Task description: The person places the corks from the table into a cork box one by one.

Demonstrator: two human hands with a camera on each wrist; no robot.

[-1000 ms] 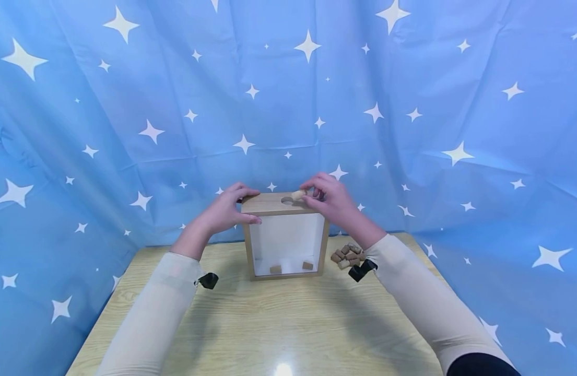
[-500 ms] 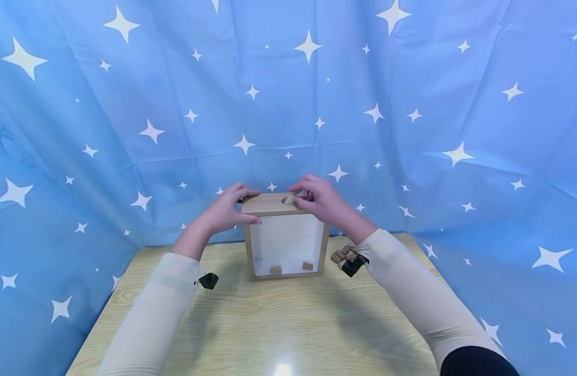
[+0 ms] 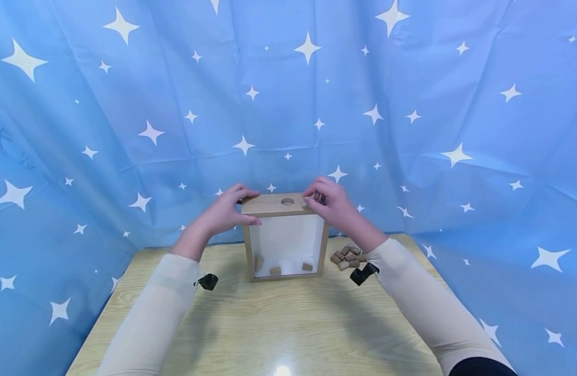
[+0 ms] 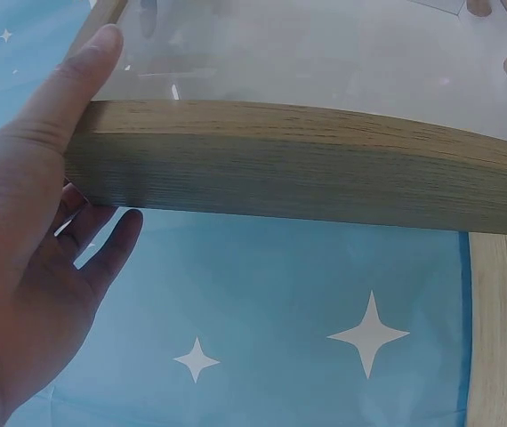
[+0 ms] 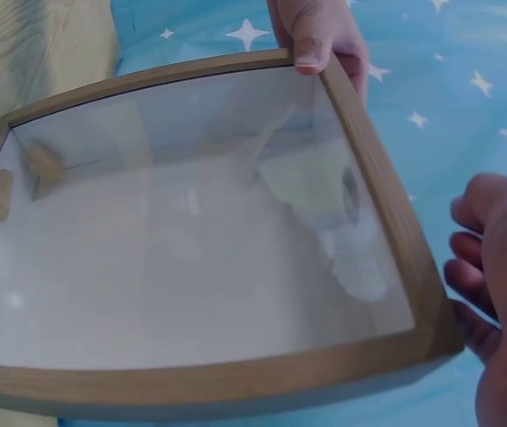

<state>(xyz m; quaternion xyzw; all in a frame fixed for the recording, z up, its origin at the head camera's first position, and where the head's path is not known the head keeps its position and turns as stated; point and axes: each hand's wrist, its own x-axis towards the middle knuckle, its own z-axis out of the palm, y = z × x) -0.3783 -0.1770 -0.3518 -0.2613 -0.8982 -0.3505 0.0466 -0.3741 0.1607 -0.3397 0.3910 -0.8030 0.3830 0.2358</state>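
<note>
An upright wooden box [image 3: 268,206] with a clear front panel and a round hole [image 3: 287,201] in its top stands on the table. My left hand [image 3: 224,211] grips its upper left corner, thumb on the front and fingers over the top and back. My right hand [image 3: 332,206] is by the upper right corner with loosely curled fingers and nothing between them. Behind the panel, two corks [image 3: 275,270] lie near the front and another cork [image 5: 44,163] leans at the left end. Several loose corks [image 3: 348,257] are piled right of the box.
The wooden table [image 3: 269,324] reaches back to a blue curtain [image 3: 288,104] with white stars, close behind the box. Black wrist-worn pieces [image 3: 208,281] hang beneath both sleeves. The right forearm passes above the cork pile's right side.
My right hand brought a cork leftward to the hole, let it go, and drew back right. A further cork now shows inside at the lower left. My left hand stays in place.
</note>
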